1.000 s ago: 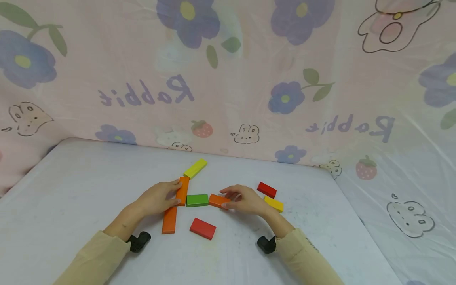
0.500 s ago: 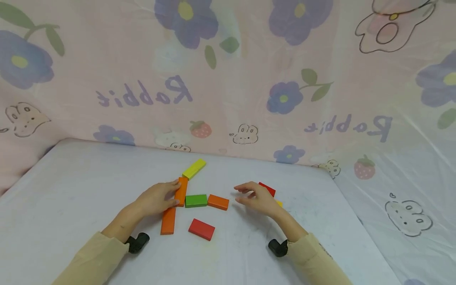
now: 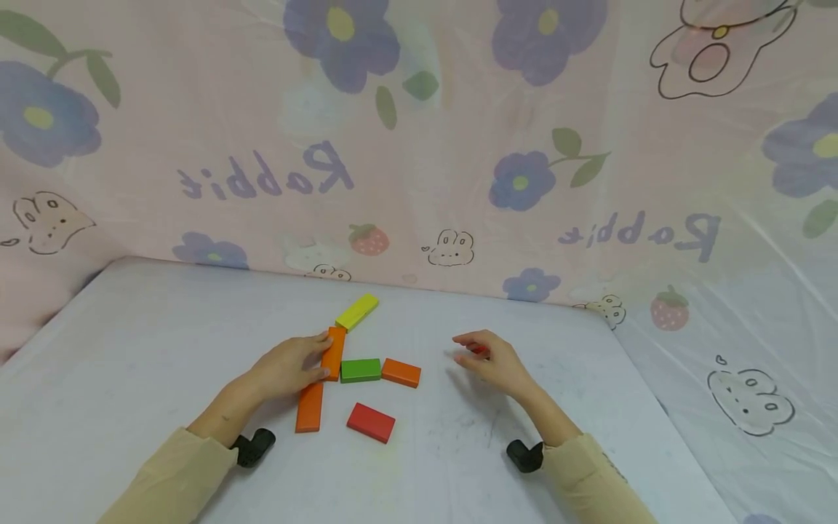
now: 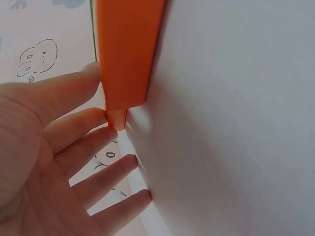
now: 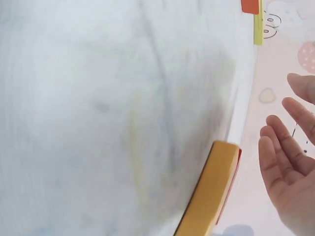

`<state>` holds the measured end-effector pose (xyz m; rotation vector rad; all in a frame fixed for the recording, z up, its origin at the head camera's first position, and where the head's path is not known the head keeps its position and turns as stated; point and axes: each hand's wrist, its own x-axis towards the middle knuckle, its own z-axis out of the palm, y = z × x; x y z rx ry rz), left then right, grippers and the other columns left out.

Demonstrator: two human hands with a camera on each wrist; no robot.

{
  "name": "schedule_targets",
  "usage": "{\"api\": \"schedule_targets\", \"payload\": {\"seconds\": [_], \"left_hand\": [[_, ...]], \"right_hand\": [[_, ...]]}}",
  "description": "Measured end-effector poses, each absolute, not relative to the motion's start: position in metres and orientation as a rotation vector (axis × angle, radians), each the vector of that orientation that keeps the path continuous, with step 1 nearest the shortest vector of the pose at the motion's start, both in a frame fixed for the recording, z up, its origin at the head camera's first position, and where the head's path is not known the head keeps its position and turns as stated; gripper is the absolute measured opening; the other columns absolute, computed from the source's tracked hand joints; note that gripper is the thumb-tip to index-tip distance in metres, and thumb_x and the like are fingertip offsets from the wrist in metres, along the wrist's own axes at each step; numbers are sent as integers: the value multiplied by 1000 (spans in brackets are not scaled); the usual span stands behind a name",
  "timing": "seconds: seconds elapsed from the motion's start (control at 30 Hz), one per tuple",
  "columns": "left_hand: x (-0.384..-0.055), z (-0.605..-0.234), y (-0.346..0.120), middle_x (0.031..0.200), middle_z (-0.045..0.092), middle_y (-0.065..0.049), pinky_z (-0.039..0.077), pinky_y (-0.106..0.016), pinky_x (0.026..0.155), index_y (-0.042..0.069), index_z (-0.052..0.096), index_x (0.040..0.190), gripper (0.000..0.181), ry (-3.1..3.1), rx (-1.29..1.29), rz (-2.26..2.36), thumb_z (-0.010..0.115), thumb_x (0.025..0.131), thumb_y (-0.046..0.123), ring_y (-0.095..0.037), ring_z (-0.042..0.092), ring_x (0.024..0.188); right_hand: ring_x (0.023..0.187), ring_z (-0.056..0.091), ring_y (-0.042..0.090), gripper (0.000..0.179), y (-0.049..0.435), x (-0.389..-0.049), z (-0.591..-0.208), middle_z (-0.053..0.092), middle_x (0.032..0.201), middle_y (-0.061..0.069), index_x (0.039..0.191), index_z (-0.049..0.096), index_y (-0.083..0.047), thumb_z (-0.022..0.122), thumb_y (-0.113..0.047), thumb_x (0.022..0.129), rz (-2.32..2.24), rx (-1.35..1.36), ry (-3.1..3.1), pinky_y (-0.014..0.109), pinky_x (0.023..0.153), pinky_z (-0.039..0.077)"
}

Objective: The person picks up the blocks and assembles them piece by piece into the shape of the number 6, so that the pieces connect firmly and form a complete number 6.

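Observation:
My left hand [image 3: 288,366] rests its thumb and fingertips against the left side of the upper orange block [image 3: 334,353]. In the left wrist view its fingers [image 4: 106,179] are spread and fairly straight. A lower orange block [image 3: 309,409] adjoins that one, and a lime-yellow block [image 3: 357,312] slants off its far end. To the right a green block [image 3: 360,370] and a short orange block [image 3: 401,372] continue in a row. My right hand [image 3: 497,364] hovers with relaxed fingers, holding nothing. Near it lie a yellow block [image 5: 209,189] and a red block [image 5: 229,187], mostly hidden in the head view.
Another red block [image 3: 370,423] lies apart, in front of the green one. The white tabletop [image 3: 164,313] meets a hanging cloth [image 3: 419,167] printed with flowers and rabbits at the back.
My right hand has let go of the short orange block and drawn away to the right, over the red and yellow blocks. The left hand stays against the upper orange block.

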<state>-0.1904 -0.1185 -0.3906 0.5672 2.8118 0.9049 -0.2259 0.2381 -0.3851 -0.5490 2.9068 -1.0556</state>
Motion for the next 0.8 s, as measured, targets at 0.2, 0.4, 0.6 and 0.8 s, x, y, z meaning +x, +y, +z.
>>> {"api": "schedule_targets", "payload": {"seconds": [0.2,0.4,0.6,0.8], "left_hand": [[-190,-390,-118,146,42,-22,35,-58,107,-3,50,136,53,2813,551,889,66,90,17,-44,40,133],[-190,-392,-118,146,43,-23,35,-58,107,-3,49,137,54,2815,547,889,66,89,17,-44,40,133],[-189,-394,-118,146,43,-23,36,-57,107,-4,50,136,53,2812,552,899,66,89,15,-44,40,133],[-190,-395,-118,145,43,-24,36,-58,107,-4,50,136,53,2818,564,902,66,89,16,-44,41,132]], "right_hand": [[99,62,27,34,249,-227,-384,63,116,14,120,66,-7,69,-17,88,-1076,-466,2933,35,82,53],[102,58,29,34,257,-228,-382,61,117,15,121,65,-5,68,-17,89,-1018,-355,2985,42,89,52],[101,57,31,32,263,-228,-384,59,117,18,119,65,-4,67,-16,89,-971,-250,3001,45,91,52],[107,54,33,35,267,-230,-386,56,123,20,122,63,-4,65,-18,90,-932,-141,2990,49,95,49]]}}
